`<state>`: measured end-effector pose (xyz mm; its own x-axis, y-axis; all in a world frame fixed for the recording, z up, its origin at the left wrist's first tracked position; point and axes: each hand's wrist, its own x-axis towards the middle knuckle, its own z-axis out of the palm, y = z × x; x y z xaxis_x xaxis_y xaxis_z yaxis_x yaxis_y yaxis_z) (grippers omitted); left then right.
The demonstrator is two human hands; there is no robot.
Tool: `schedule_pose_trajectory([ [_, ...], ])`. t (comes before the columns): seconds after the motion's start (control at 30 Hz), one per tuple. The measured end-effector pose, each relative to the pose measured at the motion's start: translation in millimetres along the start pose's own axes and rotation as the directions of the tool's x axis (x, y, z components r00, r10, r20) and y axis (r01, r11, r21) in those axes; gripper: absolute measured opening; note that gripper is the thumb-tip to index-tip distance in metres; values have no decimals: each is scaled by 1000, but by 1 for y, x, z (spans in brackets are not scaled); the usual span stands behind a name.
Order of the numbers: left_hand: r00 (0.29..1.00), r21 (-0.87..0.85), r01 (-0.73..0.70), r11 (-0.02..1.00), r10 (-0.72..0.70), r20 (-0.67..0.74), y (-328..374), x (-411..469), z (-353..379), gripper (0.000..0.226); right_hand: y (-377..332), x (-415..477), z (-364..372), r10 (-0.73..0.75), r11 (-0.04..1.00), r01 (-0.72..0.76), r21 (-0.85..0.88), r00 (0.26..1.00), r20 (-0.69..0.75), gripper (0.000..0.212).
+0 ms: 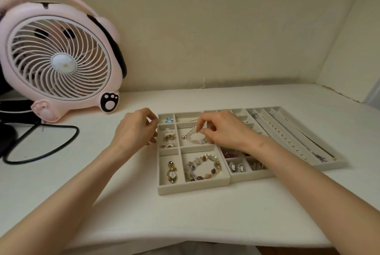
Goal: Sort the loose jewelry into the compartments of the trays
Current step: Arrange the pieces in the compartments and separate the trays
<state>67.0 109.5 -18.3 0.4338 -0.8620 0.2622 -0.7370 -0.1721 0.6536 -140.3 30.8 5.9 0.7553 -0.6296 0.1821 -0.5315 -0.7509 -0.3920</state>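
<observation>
Two beige trays lie side by side on the white table: a left tray (193, 189) and a right tray (329, 167). My right hand (224, 129) hovers over the left tray's middle compartment and pinches a pale beaded bracelet (194, 138) that lies there. My left hand (135, 128) rests against the left tray's left wall with its fingers curled; nothing shows in it. A multicoloured bead bracelet (203, 167) fills the front compartment. Small clips (169, 138), a blue flower piece (169, 120) and a gold pendant (171, 172) sit in the left column.
A pink cat-shaped desk fan (59, 59) stands at the back left, with its black cable (51, 147) looping over the table. The right tray holds chains (287, 139) in long slots and sparkly earrings (236, 167) in small cells. Walls close in behind and at the right.
</observation>
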Motion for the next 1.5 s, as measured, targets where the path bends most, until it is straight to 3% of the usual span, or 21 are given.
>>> schedule_pose_trajectory([
  [0.1,999,212,-36,977,36,3,1,10,-3,6,5,4,-8,33,997,-32,64,999,-11,14],
  [0.23,992,237,-128,963,127,18,3,31,2,5,18,32,-22,80,997,-75,30,981,-175,15],
  [0.37,989,254,-144,956,129,73,6,49,11,8,25,65,-21,119,989,-123,-83,991,-58,12],
  [0.57,986,322,-143,936,107,129,5,60,20,11,21,87,-3,106,954,-83,-288,992,66,7],
  [0.9,990,294,-123,948,94,109,2,60,24,13,27,94,10,58,939,-49,-339,998,17,4],
  [1.03,990,270,-128,954,106,95,2,58,24,11,26,91,7,60,957,-64,-283,998,-24,14],
  [1.13,989,257,-139,956,120,91,1,58,24,7,25,87,-8,64,986,-54,-157,996,60,18],
  [1.3,991,242,-130,962,123,45,3,59,22,8,23,87,-6,56,976,-27,-215,989,133,29],
  [1.5,994,198,-109,974,108,12,1,59,18,11,21,92,-6,41,975,-1,-222,983,178,12],
])
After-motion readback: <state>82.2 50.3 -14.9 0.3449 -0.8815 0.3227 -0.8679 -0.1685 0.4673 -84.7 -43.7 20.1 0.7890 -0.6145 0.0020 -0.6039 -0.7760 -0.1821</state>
